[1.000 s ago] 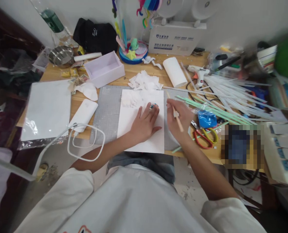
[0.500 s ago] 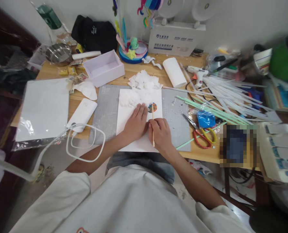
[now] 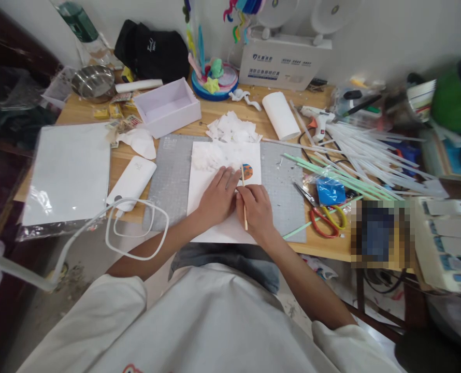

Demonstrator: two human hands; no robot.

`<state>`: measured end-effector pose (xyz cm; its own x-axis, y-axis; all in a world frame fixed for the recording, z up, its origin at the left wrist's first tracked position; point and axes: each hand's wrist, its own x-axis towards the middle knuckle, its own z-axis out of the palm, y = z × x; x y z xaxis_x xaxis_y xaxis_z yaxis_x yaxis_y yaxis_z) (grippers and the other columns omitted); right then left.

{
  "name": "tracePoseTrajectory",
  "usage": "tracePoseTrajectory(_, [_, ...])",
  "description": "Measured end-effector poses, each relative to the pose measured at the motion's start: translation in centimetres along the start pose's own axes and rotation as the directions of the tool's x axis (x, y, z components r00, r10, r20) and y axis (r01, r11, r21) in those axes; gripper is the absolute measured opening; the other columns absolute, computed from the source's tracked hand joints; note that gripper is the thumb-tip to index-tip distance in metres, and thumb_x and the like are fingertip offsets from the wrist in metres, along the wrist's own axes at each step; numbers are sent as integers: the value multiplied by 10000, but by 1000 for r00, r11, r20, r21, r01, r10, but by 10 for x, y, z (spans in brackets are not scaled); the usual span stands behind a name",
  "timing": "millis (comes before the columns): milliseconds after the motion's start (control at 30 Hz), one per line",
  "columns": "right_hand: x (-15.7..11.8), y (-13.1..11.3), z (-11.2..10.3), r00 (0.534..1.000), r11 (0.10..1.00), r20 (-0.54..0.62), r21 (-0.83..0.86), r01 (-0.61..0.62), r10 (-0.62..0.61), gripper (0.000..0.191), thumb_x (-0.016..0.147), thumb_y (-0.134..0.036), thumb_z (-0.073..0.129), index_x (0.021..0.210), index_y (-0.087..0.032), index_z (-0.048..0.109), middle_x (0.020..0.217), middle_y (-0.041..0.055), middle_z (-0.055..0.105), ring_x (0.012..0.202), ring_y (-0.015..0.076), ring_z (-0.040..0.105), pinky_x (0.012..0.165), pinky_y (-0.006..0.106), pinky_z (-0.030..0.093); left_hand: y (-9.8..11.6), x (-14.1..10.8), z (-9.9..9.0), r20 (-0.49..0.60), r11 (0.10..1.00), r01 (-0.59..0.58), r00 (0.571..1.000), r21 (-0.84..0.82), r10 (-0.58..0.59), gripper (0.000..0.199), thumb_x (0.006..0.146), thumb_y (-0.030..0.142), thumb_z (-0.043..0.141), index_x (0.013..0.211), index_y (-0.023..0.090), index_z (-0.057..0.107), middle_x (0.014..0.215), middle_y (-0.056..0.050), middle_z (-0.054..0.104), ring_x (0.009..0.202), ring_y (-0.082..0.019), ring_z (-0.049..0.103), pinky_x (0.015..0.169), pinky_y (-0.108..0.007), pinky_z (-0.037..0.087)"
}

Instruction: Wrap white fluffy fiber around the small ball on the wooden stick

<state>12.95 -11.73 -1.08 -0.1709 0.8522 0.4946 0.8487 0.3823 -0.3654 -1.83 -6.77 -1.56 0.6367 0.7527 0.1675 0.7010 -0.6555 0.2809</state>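
Note:
A white sheet of paper [image 3: 199, 189] lies on a grey cutting mat [image 3: 283, 191] in front of me. My right hand [image 3: 257, 210] is closed around a thin wooden stick [image 3: 243, 175], whose upper end reaches a small round orange and blue picture [image 3: 248, 171] on the sheet. Flat on the paper beside it, my left hand [image 3: 220, 197] has its fingers stretched out, their tips close to the stick. Fluffy white material [image 3: 207, 155] covers the sheet's upper left. Torn white scraps [image 3: 232, 127] are heaped just beyond its top edge.
To the right lie scissors [image 3: 323, 220], a blue packet [image 3: 330, 190], green sticks [image 3: 319, 168], a pile of white sticks [image 3: 370, 150] and a glue gun [image 3: 320, 122]. A tissue roll [image 3: 280, 115] and lilac box [image 3: 170, 109] stand behind. At left, a white power bank [image 3: 132, 181] trails a cable.
The stick's upper end has shifted slightly left, toward the left edge of the round picture. My left fingertips are now nearer to it. The view has moved a little.

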Motion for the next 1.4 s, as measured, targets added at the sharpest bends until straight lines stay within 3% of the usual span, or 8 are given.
tracePoseTrajectory(133, [-5, -1, -1, 999, 999, -16, -5, -34, 34, 190, 983, -186, 480, 1074, -175, 646, 972, 122, 666, 902, 230, 545, 782, 388, 468, 0, -1, 1, -20, 998, 52, 998, -25, -53, 600, 978, 231, 451, 1503, -55, 401, 1564, -292, 432, 1531, -378, 331, 1260, -545, 334])
tracePoseTrajectory(333, [-4, -4, 2, 1000, 999, 27, 37, 3, -4, 201, 988, -193, 473, 1097, -191, 642, 973, 108, 668, 913, 224, 558, 787, 384, 472, -1, -1, 3, 17, 999, 31, 999, -9, -31, 615, 934, 169, 435, 1497, -74, 388, 1573, -289, 424, 1542, -365, 313, 1278, -541, 308])
tracePoseTrajectory(533, [-8, -4, -2, 996, 1000, -92, -5, -10, 10, 157, 967, -170, 515, 1029, -193, 657, 910, 91, 683, 857, 211, 558, 753, 364, 454, -1, -2, 1, -5, 997, 60, 998, -42, -60, 615, 956, 211, 435, 1499, -73, 382, 1572, -300, 419, 1544, -376, 303, 1258, -546, 342])
tracePoseTrajectory(767, [-8, -5, -1, 998, 998, -6, -10, 58, -58, 166, 971, -173, 518, 1056, -180, 661, 920, 88, 692, 868, 205, 570, 746, 354, 444, -2, -2, 4, -3, 998, 48, 999, -48, -48, 652, 904, 150, 443, 1520, -47, 351, 1592, -275, 403, 1556, -353, 283, 1275, -539, 315])
tracePoseTrajectory(967, [-13, -4, -5, 995, 999, -95, -33, -7, 4, 149, 958, -159, 530, 1016, -195, 662, 878, 71, 684, 836, 196, 567, 746, 356, 417, -2, -2, 4, -23, 994, 75, 997, -76, -77, 600, 948, 121, 364, 1525, -39, 343, 1588, -274, 411, 1561, -341, 273, 1264, -538, 339])
tracePoseTrajectory(1167, [-15, -6, -6, 997, 997, 37, -13, 70, -70, 140, 955, -171, 538, 1010, -206, 662, 881, 58, 698, 829, 189, 564, 755, 359, 393, -2, -2, 4, -27, 996, 61, 998, -59, -63, 588, 948, 105, 348, 1516, -48, 363, 1584, -267, 421, 1554, -336, 292, 1269, -538, 337])
tracePoseTrajectory(1300, [-16, -4, -8, 998, 999, -61, -35, 5, -7, 138, 948, -155, 539, 1006, -207, 652, 861, 57, 695, 827, 190, 577, 758, 357, 395, 0, -1, 2, -11, 992, 104, 994, -78, -105, 571, 967, 103, 343, 1514, -58, 370, 1573, -281, 429, 1559, -322, 289, 1274, -518, 337])
tracePoseTrajectory(1400, [-15, -5, -9, 998, 999, -54, -46, 17, -19, 117, 942, -150, 548, 970, -210, 645, 823, 43, 695, 795, 185, 576, 752, 358, 385, 0, 0, 2, 2, 990, 122, 993, -77, -122, 574, 966, 103, 354, 1519, -54, 365, 1582, -278, 419, 1560, -316, 290, 1281, -499, 328])
